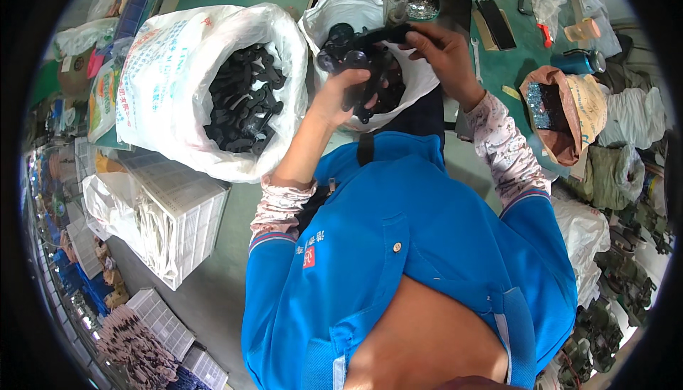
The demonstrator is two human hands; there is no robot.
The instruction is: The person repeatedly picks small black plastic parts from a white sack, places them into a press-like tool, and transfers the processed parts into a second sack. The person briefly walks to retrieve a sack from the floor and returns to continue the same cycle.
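Observation:
My left hand (340, 97) is closed around a cluster of glossy black parts with round, wheel-like ends (348, 55), over the mouth of a white woven sack (320, 16). Similar dark parts lie inside that sack, partly covered by my hands. On the other side of the opening, my right hand (442, 57) pinches a long black part (388, 35) between thumb and fingers. Its far end meets the cluster; whether they are joined I cannot tell. To the left, a larger white sack (167, 84) stands open, full of black curved plastic parts (245, 102).
Small shiny metal pieces fill a bowl (422, 3) behind the sack. On the green bench at right are a wrench (476, 59), a black flat object (496, 24), a brown paper-lined bag (555, 144) and a blue bottle (578, 62). A white plastic crate (188, 226) stands at left.

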